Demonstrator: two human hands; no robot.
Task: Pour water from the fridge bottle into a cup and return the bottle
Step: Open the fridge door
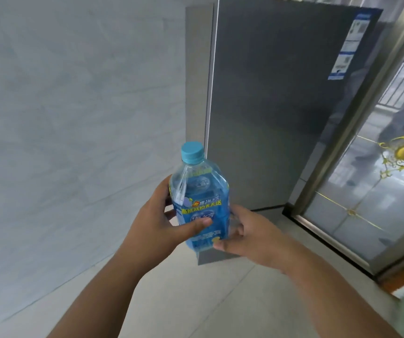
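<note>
**Printed text: bottle label and fridge sticker**

The bottle carries a blue label with Chinese print. A yellow-green band just above the left hand's thumb bears a row of yellow characters, too blurred to read with certainty. Below it, partly under that thumb, sit large white brand characters, also not legible. Between the two thumbs, more white lines of print run across the label, unreadable. The right hand covers the label's lower right edge.

Well above the grip, a blue-and-white sticker stands on the fridge door; its print is too small to read.
</note>
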